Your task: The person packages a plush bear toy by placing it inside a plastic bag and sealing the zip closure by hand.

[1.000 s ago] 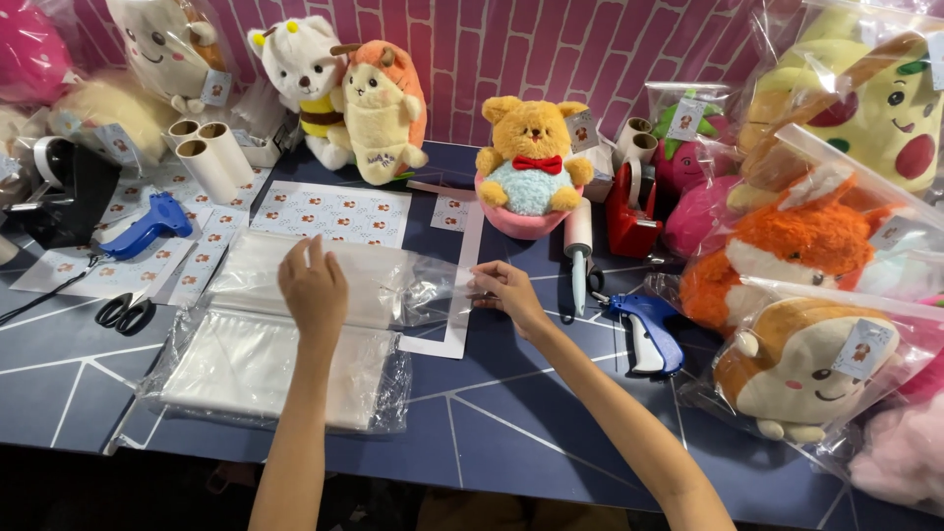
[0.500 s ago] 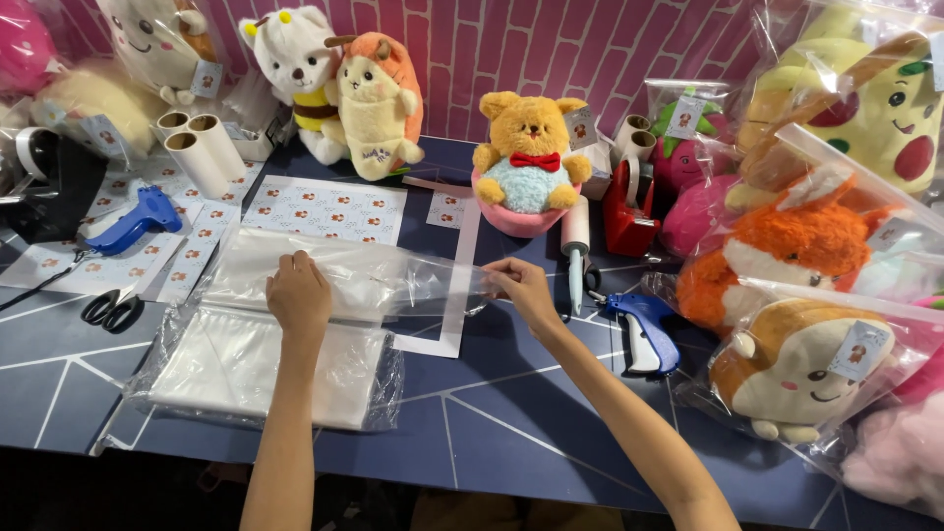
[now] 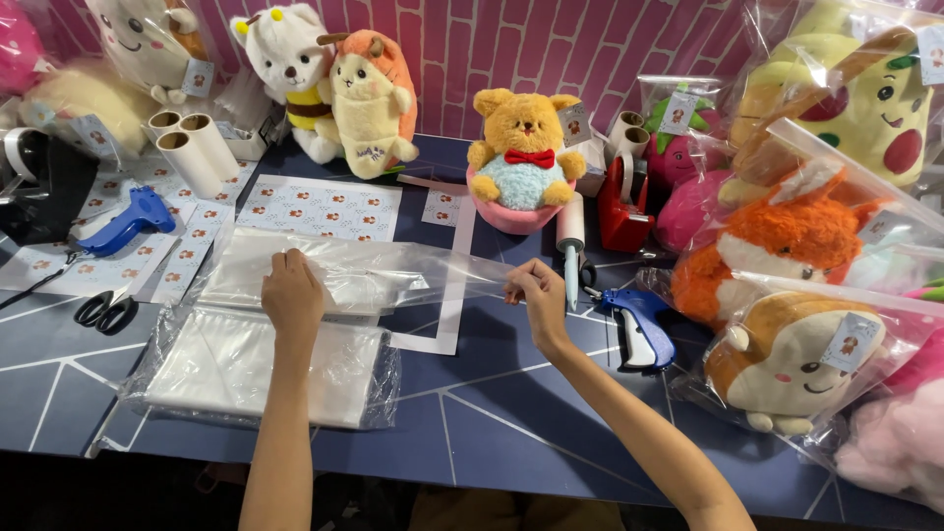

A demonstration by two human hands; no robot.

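A clear plastic bag (image 3: 364, 270) is stretched between both hands above the pile of bags (image 3: 265, 369). The right hand (image 3: 536, 292) pinches its end; the left hand (image 3: 291, 293) presses flat on it. Right of the right hand lie 1 lint roller (image 3: 570, 241) and a blue tagging gun (image 3: 639, 320).

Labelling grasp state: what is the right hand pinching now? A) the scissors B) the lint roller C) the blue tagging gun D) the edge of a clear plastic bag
D: the right hand pinches the end of the clear plastic bag with its fingers, while the left hand presses on the bag's other end; the blue tagging gun lies untouched beside it.
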